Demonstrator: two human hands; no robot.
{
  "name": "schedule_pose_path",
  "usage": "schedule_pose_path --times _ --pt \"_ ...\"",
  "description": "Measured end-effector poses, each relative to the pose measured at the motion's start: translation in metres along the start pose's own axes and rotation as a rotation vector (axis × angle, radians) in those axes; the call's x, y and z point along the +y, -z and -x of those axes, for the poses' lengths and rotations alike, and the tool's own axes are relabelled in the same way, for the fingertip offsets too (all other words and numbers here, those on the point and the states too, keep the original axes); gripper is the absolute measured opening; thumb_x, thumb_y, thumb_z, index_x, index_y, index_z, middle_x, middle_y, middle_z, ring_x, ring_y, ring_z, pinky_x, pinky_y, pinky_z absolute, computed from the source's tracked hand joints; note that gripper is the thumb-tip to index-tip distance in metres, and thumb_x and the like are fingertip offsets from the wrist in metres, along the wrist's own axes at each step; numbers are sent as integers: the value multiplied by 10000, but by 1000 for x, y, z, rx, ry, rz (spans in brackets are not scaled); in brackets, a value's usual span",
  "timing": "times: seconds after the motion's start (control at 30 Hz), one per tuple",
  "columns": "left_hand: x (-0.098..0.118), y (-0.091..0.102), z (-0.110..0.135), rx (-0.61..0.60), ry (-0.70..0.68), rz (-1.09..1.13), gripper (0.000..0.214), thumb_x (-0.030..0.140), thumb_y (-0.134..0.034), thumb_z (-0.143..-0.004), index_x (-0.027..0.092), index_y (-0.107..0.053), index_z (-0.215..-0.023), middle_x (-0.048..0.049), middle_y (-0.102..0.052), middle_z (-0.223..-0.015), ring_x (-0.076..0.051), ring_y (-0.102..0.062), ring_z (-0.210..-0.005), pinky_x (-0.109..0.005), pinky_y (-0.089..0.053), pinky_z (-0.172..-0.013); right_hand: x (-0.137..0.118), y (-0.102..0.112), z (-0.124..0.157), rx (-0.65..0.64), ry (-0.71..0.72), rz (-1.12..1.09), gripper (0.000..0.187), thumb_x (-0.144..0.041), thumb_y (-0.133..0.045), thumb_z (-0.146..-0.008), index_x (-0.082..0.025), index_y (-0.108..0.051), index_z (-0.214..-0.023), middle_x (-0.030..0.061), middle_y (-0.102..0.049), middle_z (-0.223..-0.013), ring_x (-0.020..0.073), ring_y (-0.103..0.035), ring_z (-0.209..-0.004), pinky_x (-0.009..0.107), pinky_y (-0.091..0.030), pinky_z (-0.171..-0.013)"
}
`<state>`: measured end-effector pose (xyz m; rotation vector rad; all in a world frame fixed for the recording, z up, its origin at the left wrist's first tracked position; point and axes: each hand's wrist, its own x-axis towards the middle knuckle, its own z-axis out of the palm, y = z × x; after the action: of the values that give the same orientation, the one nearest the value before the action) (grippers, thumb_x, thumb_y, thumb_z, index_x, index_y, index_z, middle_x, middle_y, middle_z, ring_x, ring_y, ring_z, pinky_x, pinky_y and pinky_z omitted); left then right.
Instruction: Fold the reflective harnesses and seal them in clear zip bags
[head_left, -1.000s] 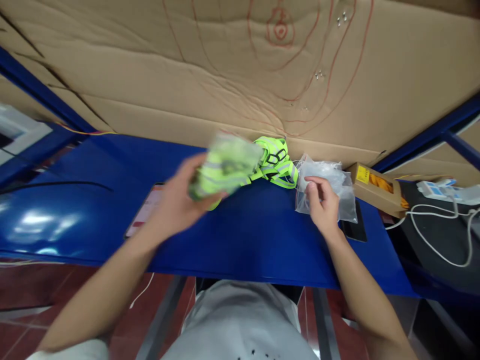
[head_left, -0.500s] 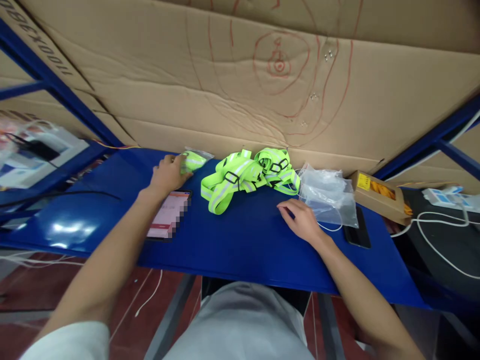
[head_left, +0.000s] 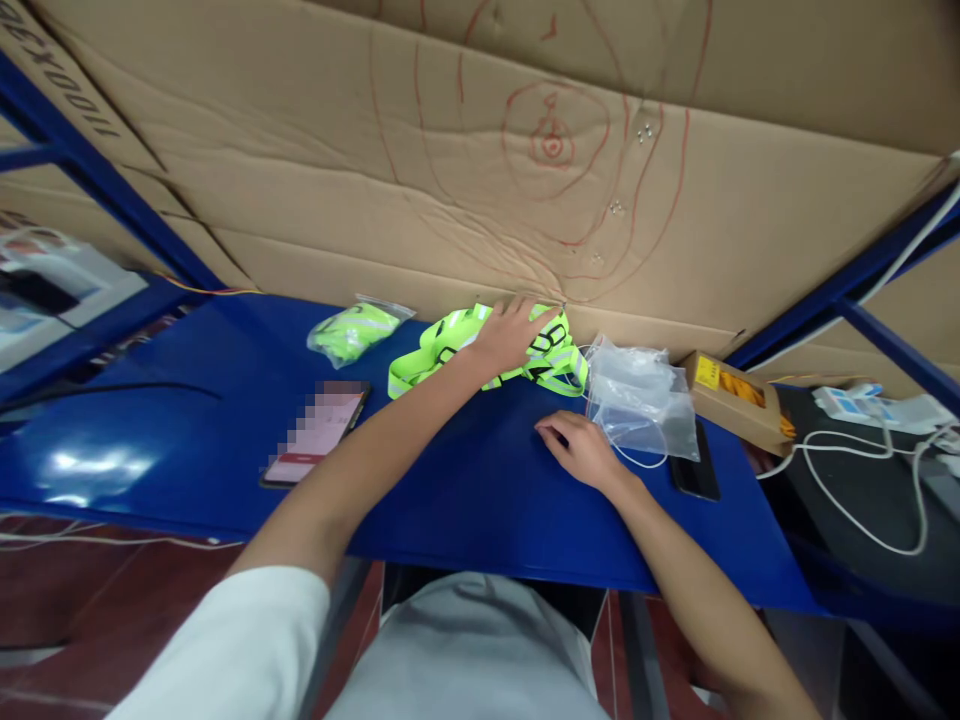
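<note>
My left hand (head_left: 512, 332) reaches across the blue table (head_left: 465, 480) and lies on a heap of neon-yellow reflective straps (head_left: 442, 345) by the cardboard wall, its fingers spread over them. A bagged bundle of the same straps (head_left: 352, 330) lies alone further left. My right hand (head_left: 577, 450) rests on the table with fingers loosely curled, holding nothing, just beside a pile of clear plastic bags (head_left: 645, 400).
A phone with a lit screen (head_left: 315, 432) lies at the left, a dark phone (head_left: 694, 470) under the bags' right edge. A small cardboard box (head_left: 739, 400) with orange contents stands at the right. White cables (head_left: 855, 490) and a power strip (head_left: 862, 402) lie beyond. A cardboard wall (head_left: 480, 180) backs the table.
My left hand carried the bagged straps to the left, let them go there, and has moved right onto the loose strap heap. My right hand left the plastic bags and rests on the table.
</note>
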<state>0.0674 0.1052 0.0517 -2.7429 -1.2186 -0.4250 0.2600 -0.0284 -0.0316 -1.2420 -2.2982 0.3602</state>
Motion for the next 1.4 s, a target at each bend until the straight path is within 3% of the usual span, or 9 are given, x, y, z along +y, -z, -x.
schedule_pose_path --times 0.13,0.27,0.4,0.53,0.77,0.97,1.17,1.3,1.4 --pt "-10 1 -18 -27 116 101 580 166 -700 -862 183 -609 -1434 -216 -577 -1464 -397 -639 -1243 -494 -485 -1054 1 1 1 31 28 18 207 -250 -511 -1057 -219 -715 -1074 67 -774 -1029 226 -736 -965 382 -569 -896" --pt "-14 18 3 128 168 216 573 278 -719 -865 208 -613 -1425 -135 -662 -1396 -349 -664 -1239 -426 -510 -1052 -5 4 1 154 31 16 213 -270 -502 -1065 -226 -679 -1175 80 -755 -1085 231 -718 -982 414 -570 -924" --pt "-1 34 43 365 297 786 529 236 -695 -798 180 -679 -1323 -66 -757 -1246 -275 -706 -1159 -355 -542 -1015 -11 7 3 446 39 -20 434 -289 -580 -1027 -241 -498 -1450 136 -622 -1313 247 -661 -1090 455 -579 -966" --pt "20 25 83 200 531 1290 464 303 -704 -771 155 -725 -1210 -62 -793 -1155 -284 -729 -1103 -370 -595 -944 -15 12 8 724 126 44 762 -471 -702 -939 -272 -336 -1576 175 -453 -1428 352 -503 -1370 589 -517 -1098" --pt "35 -25 110 -75 481 1452 489 223 -708 -731 158 -708 -1216 -66 -780 -1164 -290 -702 -1144 -380 -554 -1013 -27 5 8 344 29 -22 1085 -628 -778 -834 -286 -163 -1659 200 -168 -1684 416 -228 -1598 654 -351 -1244" --pt "35 -28 112 -205 440 1644 581 328 -845 -753 158 -674 -1282 -100 -747 -1213 -278 -690 -1152 -394 -515 -1049 -20 -5 4 165 -121 -257 938 -556 -778 -861 -260 -308 -1617 166 -350 -1656 337 -332 -1574 549 -317 -1291" --pt "33 -30 121 -570 163 1773 874 319 -957 -673 233 -554 -1444 -100 -680 -1349 -290 -636 -1272 -411 -521 -1051 -15 3 -2 167 -447 -650 635 -585 -707 -898 -248 -569 -1417 101 -617 -1478 306 -586 -1367 486 -449 -1185" --pt "46 -46 126 -483 228 1675 1030 243 -994 -583 223 -492 -1482 -97 -676 -1311 -307 -595 -1316 -436 -495 -1092 -12 -3 -3 168 -480 -648 610 -616 -697 -889 -253 -618 -1373 92 -679 -1377 302 -628 -1292 508 -433 -1188" --pt "56 -51 127 -382 315 1724 962 248 -992 -595 209 -525 -1435 -98 -691 -1257 -283 -653 -1197 -413 -533 -1021 -11 -8 -2 266 -459 -544 617 -685 -567 -947 -248 -642 -1376 113 -550 -1519 293 -481 -1463 510 -300 -1285"
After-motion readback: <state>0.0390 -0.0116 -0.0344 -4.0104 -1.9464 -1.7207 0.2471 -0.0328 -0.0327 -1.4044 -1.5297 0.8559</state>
